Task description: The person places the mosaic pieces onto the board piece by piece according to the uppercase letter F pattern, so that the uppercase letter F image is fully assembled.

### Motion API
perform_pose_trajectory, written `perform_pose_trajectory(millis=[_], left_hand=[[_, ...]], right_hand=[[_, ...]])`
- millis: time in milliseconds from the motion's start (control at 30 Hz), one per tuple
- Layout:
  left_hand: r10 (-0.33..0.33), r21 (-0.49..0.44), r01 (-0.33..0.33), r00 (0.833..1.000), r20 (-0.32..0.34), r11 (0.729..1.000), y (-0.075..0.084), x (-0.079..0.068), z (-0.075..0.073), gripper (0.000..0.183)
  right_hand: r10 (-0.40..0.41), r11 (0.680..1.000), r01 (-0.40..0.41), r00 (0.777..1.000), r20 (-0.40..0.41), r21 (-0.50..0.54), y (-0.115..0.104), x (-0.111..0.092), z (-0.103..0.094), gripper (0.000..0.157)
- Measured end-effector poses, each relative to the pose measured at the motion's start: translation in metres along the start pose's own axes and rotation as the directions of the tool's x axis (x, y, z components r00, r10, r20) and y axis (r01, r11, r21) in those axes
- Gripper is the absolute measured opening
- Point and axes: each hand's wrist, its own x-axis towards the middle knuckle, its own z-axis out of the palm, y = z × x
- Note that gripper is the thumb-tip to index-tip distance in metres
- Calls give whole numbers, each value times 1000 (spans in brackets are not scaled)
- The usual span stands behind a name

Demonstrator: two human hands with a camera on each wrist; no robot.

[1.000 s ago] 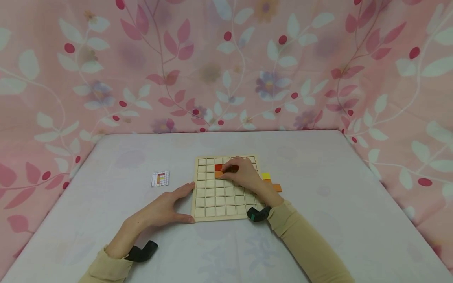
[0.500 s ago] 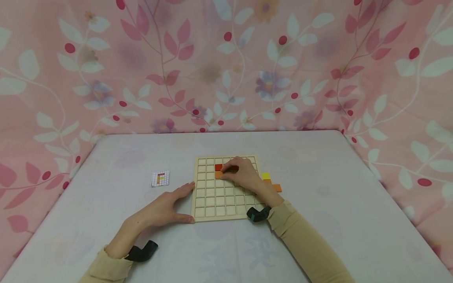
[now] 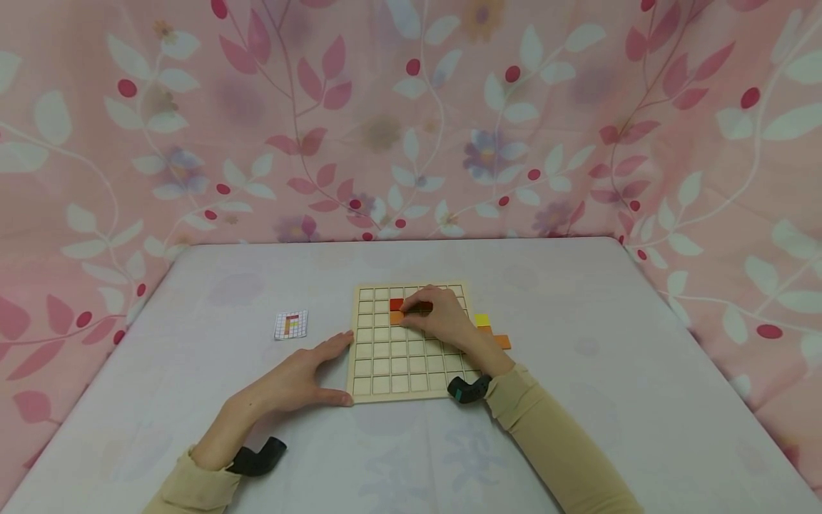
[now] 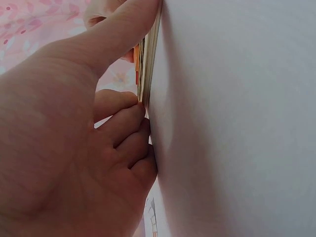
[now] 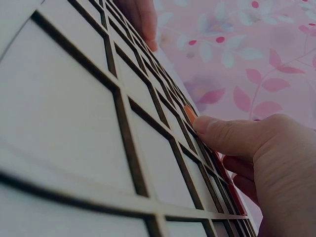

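The grid board (image 3: 398, 357) was pale wood with darker lines; on it sat a red piece (image 3: 397, 304) and an orange piece (image 3: 396, 316). Right of the board, a yellow piece (image 3: 482, 320). Behind it, a pink leaf-patterned curtain (image 3: 411, 114).

My right hand (image 5: 261, 163) lies low on the wooden grid board (image 5: 74, 123), thumb flat along the cells — its tip just at a small orange piece (image 5: 189, 113). A red edge (image 5: 236, 197) shows under my fingers. Far off, my other hand's fingers (image 5: 143, 19) touch the board's edge — pink leafy cloth (image 5: 247, 59) behind.
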Motion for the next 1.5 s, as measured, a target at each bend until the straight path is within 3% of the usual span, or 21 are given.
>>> perform_pose_trajectory(millis=[467, 1267, 1500], left_hand=[[30, 22, -30, 1000, 2, 999, -1, 0, -1, 107], [23, 20, -23, 1000, -5, 1000, 1, -1, -1, 108], [25, 14, -25, 1000, -6, 1000, 1, -1, -1, 108]], right_hand=[[-11, 1000, 11, 1000, 5, -4, 0, 0, -1, 20], [-46, 998, 45, 999, -26, -50, -1, 0, -1, 21], [-19, 999, 19, 1000, -17, -44, 0, 0, 0, 20]])
